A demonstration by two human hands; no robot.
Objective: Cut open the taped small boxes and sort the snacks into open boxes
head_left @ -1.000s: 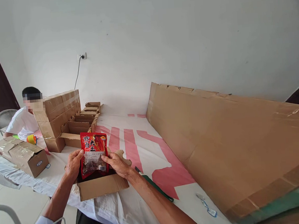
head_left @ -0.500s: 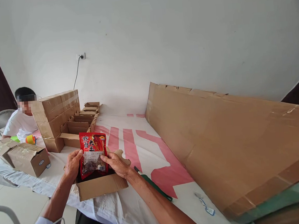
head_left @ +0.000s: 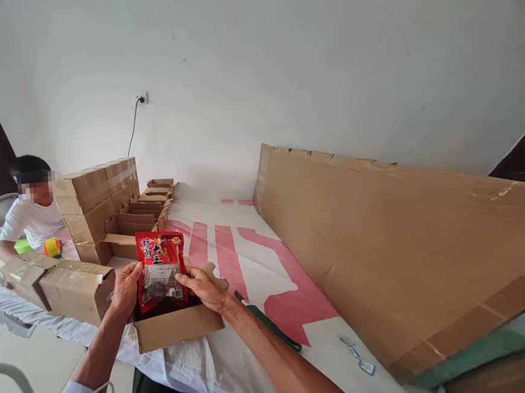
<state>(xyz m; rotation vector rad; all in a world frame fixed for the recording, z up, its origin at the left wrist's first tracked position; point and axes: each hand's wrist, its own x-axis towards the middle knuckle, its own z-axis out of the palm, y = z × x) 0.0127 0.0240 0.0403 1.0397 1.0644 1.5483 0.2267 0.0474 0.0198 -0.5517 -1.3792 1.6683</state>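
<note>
Red snack packet [head_left: 161, 268] held upright by both hands, left hand [head_left: 125, 290] and right hand [head_left: 205, 287], fingers gripping its sides above an open cardboard box [head_left: 178, 325] at the table's near edge

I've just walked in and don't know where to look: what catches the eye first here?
Probably the bright red snack packet, held upright by the left hand and right hand over an open cardboard box at the table's near edge. To the right, a huge flattened cardboard sheet leans along the wall; at far left, stacked cartons stand beside a seated person.

Cloth-covered table [head_left: 249, 264]: open carton [head_left: 179, 327], stacked cartons [head_left: 97, 203], big cardboard sheet [head_left: 407, 251].
</note>
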